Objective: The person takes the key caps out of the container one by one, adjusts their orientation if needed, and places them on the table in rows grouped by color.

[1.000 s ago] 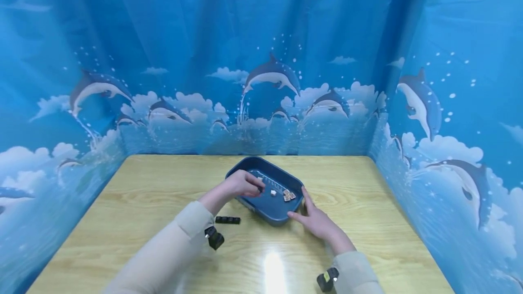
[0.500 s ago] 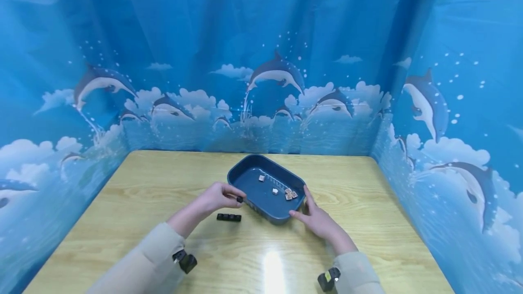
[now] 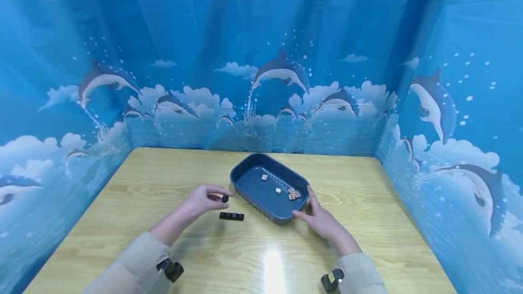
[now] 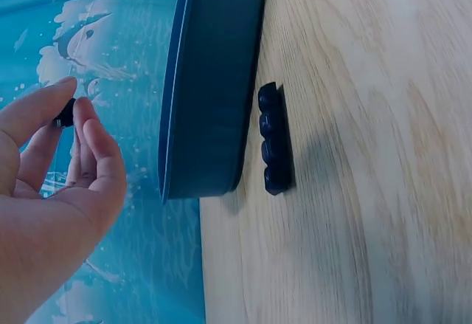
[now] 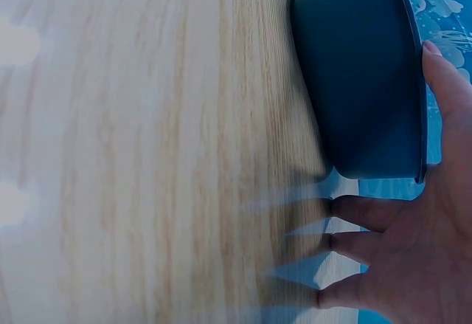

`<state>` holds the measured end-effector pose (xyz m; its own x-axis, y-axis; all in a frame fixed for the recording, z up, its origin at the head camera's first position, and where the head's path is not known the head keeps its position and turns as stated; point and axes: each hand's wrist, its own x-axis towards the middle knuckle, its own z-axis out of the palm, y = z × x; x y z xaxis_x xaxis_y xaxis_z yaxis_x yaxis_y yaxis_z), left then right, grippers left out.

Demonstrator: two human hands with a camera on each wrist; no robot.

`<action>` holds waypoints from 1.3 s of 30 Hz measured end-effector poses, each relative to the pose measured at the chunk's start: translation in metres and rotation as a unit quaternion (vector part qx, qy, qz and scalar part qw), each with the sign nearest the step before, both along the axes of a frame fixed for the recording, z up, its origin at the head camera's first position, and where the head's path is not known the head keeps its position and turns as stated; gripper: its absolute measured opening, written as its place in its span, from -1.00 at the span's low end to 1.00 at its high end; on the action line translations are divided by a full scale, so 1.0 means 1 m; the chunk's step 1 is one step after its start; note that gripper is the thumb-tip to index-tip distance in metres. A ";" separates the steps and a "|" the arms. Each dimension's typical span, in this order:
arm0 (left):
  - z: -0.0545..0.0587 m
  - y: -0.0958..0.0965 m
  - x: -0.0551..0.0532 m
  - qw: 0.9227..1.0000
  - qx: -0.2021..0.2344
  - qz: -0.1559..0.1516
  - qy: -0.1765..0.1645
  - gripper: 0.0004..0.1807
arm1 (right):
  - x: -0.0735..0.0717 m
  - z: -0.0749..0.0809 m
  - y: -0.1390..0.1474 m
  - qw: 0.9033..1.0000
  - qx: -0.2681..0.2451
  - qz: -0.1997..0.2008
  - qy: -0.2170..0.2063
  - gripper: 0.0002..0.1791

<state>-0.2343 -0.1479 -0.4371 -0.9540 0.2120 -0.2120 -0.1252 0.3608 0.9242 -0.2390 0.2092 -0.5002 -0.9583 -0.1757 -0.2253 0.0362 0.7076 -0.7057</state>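
Your left hand [image 3: 204, 199] pinches a black cube [image 3: 225, 198] above the table [image 3: 163, 171], near the row of four black blocks [image 3: 231, 216]; your right hand [image 3: 324, 223], fingers spread, touches the blue basin [image 3: 261, 207]. Align squarely before any contact.

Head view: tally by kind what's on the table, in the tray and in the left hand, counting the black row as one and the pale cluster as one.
Blue tray: 1
Black row: 1
Black piece in the left hand: 1
Single pale pieces: 2
Pale cluster: 1
Total: 6
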 end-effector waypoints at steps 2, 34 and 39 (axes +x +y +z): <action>-0.001 -0.003 0.001 1.000 -0.015 -0.003 0.010 -0.65 | 0.000 0.000 0.001 1.000 -0.001 0.000 0.001 0.11; -0.058 -0.029 -0.015 0.967 -0.225 -0.062 0.097 -0.78 | -0.001 -0.002 0.001 1.000 -0.002 0.002 0.007 0.11; -0.062 -0.029 -0.015 0.968 -0.232 -0.051 0.083 -0.76 | -0.001 -0.002 0.001 1.000 0.000 -0.001 0.006 0.11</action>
<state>-0.2498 -0.1764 -0.4988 -0.9622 0.2258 -0.1519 0.0701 0.7451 0.6633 -0.2400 0.2100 -0.5022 -0.9613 -0.1747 -0.2132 0.0280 0.7077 -0.7059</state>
